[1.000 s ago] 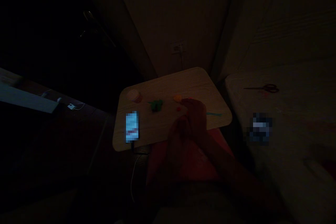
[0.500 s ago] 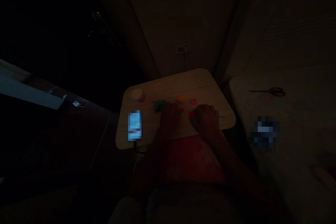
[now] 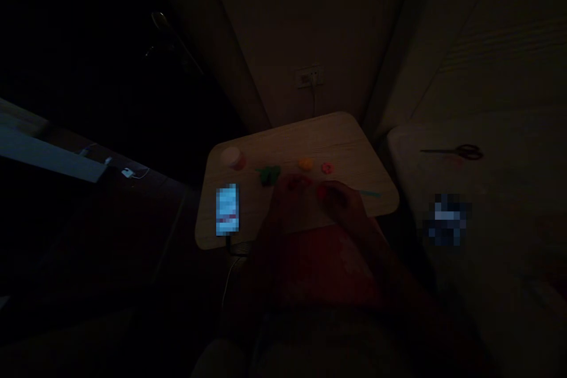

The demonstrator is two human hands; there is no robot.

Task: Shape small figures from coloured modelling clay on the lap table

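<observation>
The scene is very dark, so finger detail is faint. My right hand [image 3: 343, 198] is closed on a small red lump [image 3: 321, 191] that looks like modelling clay, held at the thumb and fingertips. Close by on its left, my left hand [image 3: 287, 192] has its fingers curled, with a bit of red [image 3: 306, 180] at the fingertips. Beyond the hands lie an orange-yellow lump [image 3: 305, 164] and a pink flower-shaped ring [image 3: 327, 168]. A dark green lump [image 3: 270, 175] sits left of my left hand. A thin turquoise stick [image 3: 371, 194] lies right of my right hand.
On the small wooden table [image 3: 257, 218] stand a lidded tub [image 3: 233, 158] and a lit phone [image 3: 227, 209] with a cable. Scissors [image 3: 456, 152] and a blurred-out object [image 3: 447, 220] rest on the pale surface at right. A wall socket [image 3: 309, 76] is behind the table.
Both hands have turned and lifted slightly from the tabletop, fingers drawn together. The red lump has moved slightly left with my right hand. The other pieces stay put.
</observation>
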